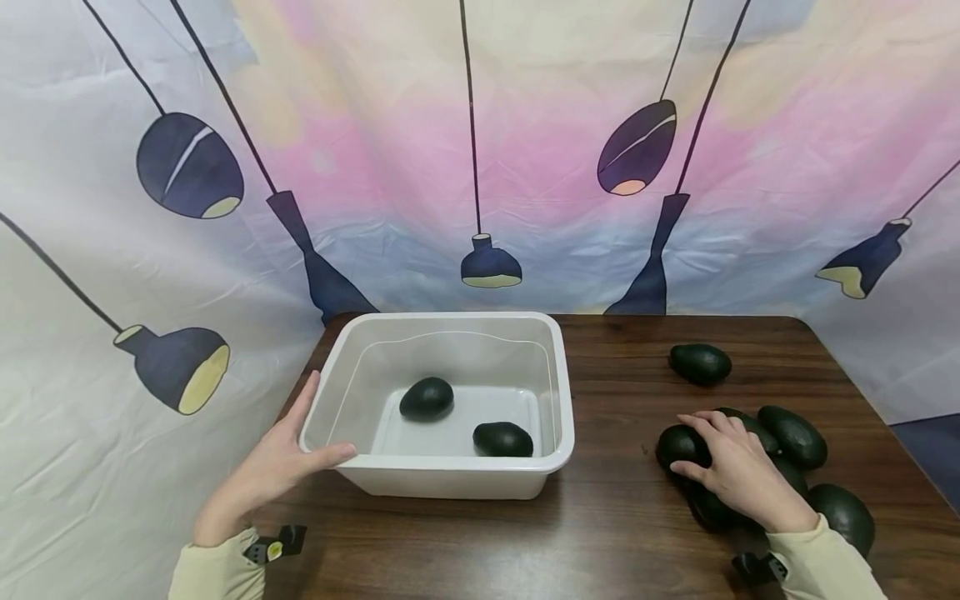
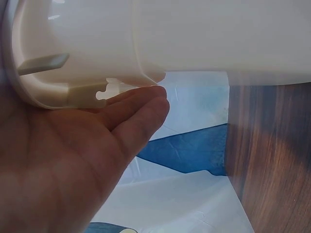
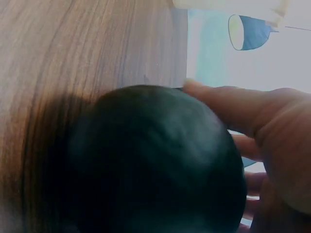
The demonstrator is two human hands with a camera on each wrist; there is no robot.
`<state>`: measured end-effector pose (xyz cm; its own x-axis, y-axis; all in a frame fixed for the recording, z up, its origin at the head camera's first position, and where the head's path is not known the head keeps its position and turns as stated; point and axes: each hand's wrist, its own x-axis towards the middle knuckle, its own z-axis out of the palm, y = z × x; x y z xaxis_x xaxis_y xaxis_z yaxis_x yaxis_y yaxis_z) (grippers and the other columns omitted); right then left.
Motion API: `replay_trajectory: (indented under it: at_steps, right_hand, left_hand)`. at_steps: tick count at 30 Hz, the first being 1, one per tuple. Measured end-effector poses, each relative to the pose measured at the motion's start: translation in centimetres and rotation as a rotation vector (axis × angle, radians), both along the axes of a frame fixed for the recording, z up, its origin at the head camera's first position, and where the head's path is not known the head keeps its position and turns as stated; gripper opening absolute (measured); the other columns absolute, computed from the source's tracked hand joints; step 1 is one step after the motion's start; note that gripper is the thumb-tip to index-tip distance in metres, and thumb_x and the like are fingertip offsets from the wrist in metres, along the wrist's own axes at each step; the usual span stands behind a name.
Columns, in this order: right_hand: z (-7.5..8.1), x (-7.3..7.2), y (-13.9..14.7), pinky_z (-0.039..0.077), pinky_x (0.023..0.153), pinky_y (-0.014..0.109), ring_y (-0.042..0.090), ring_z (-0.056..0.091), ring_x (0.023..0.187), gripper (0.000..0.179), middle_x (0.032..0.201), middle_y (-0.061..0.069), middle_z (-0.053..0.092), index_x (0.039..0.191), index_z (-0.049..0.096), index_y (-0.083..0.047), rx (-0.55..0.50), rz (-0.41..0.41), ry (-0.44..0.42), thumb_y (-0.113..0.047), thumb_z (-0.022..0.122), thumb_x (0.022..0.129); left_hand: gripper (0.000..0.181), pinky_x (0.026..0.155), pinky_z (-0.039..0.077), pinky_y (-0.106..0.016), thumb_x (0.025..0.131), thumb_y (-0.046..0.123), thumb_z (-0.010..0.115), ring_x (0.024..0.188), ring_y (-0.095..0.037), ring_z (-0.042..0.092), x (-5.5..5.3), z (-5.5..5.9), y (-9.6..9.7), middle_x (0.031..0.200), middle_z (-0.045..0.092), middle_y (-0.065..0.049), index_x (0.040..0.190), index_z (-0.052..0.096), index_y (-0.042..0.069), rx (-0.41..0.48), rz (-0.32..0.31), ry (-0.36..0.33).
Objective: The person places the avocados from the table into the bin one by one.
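My left hand (image 1: 273, 462) rests against the near left corner of a white plastic tub (image 1: 450, 483), thumb over the front rim and fingers along the outer left side. In the left wrist view those fingers (image 2: 141, 116) lie fairly straight under the rim. Two dark green avocados lie in the tub, one avocado (image 1: 427, 399) further back and another avocado (image 1: 503, 439) by the front wall. At the right, my right hand (image 1: 738, 471) grips an avocado (image 1: 684, 446) between thumb and fingers. A large avocado (image 3: 160, 160) covers much of the right wrist view, partly hiding the fingers.
Several more avocados crowd around my right hand, among them one avocado (image 1: 793, 437) behind it and one avocado (image 1: 843, 517) by the sleeve. A single avocado (image 1: 700, 364) lies further back on the brown wooden table (image 1: 615, 533). A lamp-patterned cloth (image 1: 390, 167) hangs behind.
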<state>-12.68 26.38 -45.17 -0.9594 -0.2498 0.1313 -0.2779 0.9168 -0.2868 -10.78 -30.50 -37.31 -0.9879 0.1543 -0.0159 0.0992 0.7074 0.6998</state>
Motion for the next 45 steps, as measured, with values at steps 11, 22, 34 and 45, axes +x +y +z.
replay_trajectory:
  at_steps: [11,22,34,45]
  right_hand:
    - [-0.1,0.1,0.0,0.039,0.073,0.055,0.04,0.046,0.102,0.067,0.114,0.018,0.053,0.127,0.056,-0.003,0.009,0.024,0.032,-0.029,0.082,0.071]
    - [0.4,-0.2,0.0,0.039,0.071,0.052,0.036,0.046,0.099,0.063,0.113,0.017,0.053,0.128,0.055,-0.003,-0.041,0.015,0.073,-0.034,0.076,0.078]
    - [4.0,-0.8,-1.6,0.039,0.076,0.057,0.036,0.048,0.106,0.064,0.12,0.015,0.052,0.13,0.053,-0.005,-0.136,0.057,0.228,-0.044,0.069,0.083]
    - [9.2,-1.0,-5.9,0.034,0.086,0.045,0.02,0.047,0.108,0.066,0.123,0.001,0.053,0.135,0.051,-0.022,-0.35,0.155,0.388,-0.031,0.079,0.076]
  left_hand:
    - [0.106,0.098,0.027,-0.062,0.08,0.038,0.073,0.134,-0.04,0.022,0.1,0.0,0.1,0.156,0.006,-0.011,0.147,-0.009,0.042,0.007,0.001,-0.012]
    - [0.106,0.099,0.027,-0.059,0.081,0.034,0.074,0.134,-0.036,0.021,0.2,0.4,0.3,0.157,0.004,-0.008,0.15,-0.008,0.033,0.028,-0.015,0.0]
    - [0.107,0.098,0.029,-0.057,0.081,0.033,0.074,0.131,-0.036,0.026,0.3,0.2,0.3,0.156,0.007,-0.011,0.15,-0.007,0.032,0.029,-0.01,0.018]
    - [0.106,0.097,0.027,-0.063,0.08,0.038,0.073,0.133,-0.042,0.022,0.1,0.1,0.1,0.156,0.008,-0.015,0.149,-0.008,0.038,0.002,0.005,0.003]
